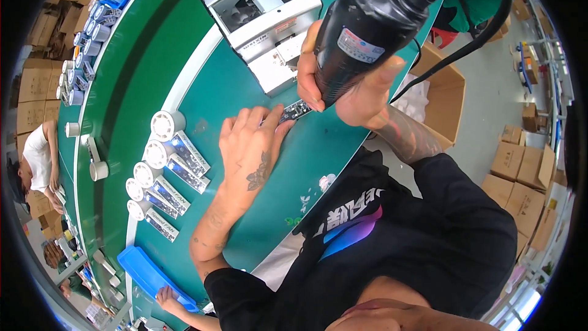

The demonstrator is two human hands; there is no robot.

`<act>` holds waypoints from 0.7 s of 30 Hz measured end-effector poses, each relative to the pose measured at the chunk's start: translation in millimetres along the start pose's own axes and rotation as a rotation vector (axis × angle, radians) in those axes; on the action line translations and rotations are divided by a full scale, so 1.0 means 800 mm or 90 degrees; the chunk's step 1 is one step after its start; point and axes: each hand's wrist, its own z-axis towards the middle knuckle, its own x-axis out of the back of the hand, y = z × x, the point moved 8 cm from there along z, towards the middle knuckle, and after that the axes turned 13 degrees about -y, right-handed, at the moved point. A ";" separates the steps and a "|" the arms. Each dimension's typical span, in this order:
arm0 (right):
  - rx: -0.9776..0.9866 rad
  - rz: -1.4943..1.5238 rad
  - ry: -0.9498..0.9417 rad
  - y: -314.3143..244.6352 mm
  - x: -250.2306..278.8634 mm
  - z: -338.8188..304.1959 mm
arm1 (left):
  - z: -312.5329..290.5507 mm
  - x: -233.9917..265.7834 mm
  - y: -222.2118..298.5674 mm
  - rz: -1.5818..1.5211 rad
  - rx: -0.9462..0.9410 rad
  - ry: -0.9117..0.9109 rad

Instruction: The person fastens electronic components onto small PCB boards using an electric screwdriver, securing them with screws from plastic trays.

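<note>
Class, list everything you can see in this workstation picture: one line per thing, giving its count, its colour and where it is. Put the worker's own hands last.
Electric screwdriver: one, black, with a black cable, held upright above the bench.
Circuit board: one, small and dark, on the green bench under the screwdriver tip.
Metal machine: one, grey and white, at the back of the bench.
Small fans: about five, white heads with dark printed handles, in a row at the left.
Blue tray: one, at the bench's lower left edge.
Cardboard box: one, brown, open, on the floor at the right.
Left hand: flat, pressing on the circuit board.
Right hand: gripping the electric screwdriver.
</note>
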 end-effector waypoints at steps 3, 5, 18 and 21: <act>-0.111 -0.016 0.119 0.001 0.002 -0.003 | 0.001 0.001 0.002 0.029 -0.007 -0.006; -0.084 0.004 0.097 -0.002 0.002 -0.006 | 0.002 0.000 0.001 0.031 -0.021 -0.015; 0.092 -0.214 0.028 -0.063 -0.002 0.081 | 0.010 -0.008 0.032 0.007 -0.045 -0.064; 0.125 -0.159 0.007 -0.046 -0.007 0.091 | 0.005 0.000 0.030 0.009 -0.034 -0.064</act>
